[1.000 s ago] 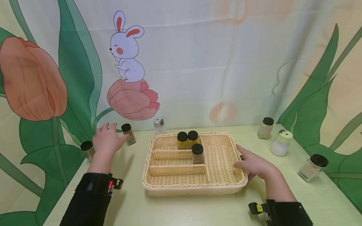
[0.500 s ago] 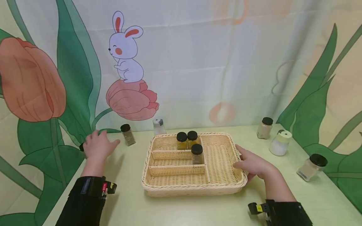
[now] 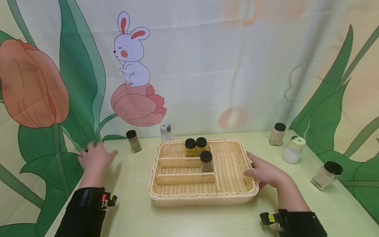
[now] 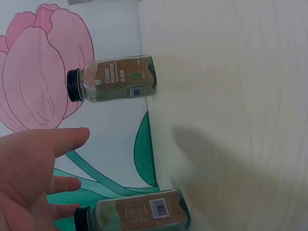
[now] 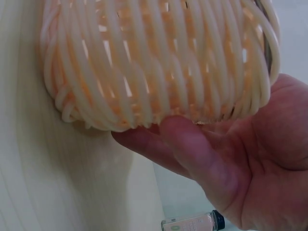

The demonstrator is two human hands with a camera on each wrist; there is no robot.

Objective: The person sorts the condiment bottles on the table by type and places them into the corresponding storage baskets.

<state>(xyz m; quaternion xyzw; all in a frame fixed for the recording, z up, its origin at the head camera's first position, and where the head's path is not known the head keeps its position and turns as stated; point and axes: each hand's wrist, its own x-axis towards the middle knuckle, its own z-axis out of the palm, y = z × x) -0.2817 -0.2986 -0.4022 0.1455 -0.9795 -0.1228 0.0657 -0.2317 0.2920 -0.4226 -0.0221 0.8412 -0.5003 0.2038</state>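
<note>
My left hand is at the far left of the table with its fingers spread. It mostly hides a spice jar in the head view. In the left wrist view that black-capped spice jar shows, with my fingertips right at its cap. Just right of this hand stands another jar, labelled cumin powder. My right hand grips the right end of a wicker basket, thumb over the rim and fingers beneath. Inside the basket's left compartments stand two yellow spice jars and a brownish spice jar.
Behind the basket stands a grey-topped shaker. To its right are a pinkish spice jar, a white shaker with a pale yellow lid and a black-lidded jar near the table's right edge. A printed curtain hangs behind.
My left hand has moved left and nearer to me, away from the cumin jar, and now covers the leftmost jar. The right hand and basket stay in place.
</note>
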